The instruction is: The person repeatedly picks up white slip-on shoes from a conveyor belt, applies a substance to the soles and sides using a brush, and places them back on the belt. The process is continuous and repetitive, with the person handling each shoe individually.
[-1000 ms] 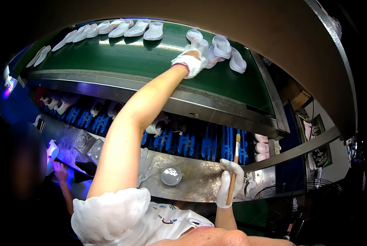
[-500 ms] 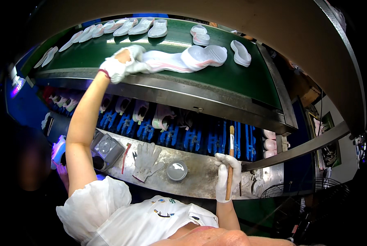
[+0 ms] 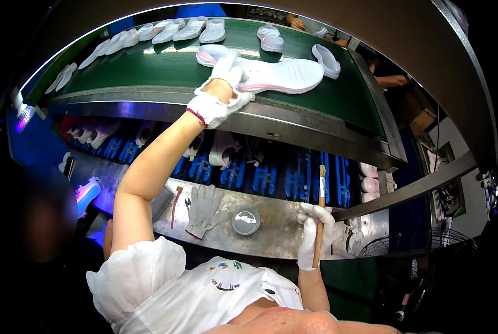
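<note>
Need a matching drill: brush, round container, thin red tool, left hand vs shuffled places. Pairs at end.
Things
1. brush
2. round container
3. thin red tool
4. left hand

Places
A. on the metal shelf, left of the loose glove
B. at the white soles on the green belt
C. in the right hand
D. on the metal shelf, right of the loose glove

Pairs: 1-C, 2-D, 3-A, 4-B
</note>
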The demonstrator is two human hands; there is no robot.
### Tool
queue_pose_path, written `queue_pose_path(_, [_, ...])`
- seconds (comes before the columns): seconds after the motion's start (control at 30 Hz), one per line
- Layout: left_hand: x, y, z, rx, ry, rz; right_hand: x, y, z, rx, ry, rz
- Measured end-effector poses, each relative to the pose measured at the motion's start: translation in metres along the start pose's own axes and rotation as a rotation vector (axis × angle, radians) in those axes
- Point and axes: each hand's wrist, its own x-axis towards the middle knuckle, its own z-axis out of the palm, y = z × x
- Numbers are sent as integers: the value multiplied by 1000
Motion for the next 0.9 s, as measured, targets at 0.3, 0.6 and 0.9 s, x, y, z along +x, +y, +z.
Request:
queue_pose_path(0.3, [-60,15,-27,-274,281,-211,1,-1,-2,-30,46,-1])
queue_pose_path(0.6, [-7,12,-10,-68,-23,-215,-1,4,-6,59,104,-25])
queue_pose_path(0.9, [-38,19,-9,-179,282,-261,-2,10,-19,28,253,59])
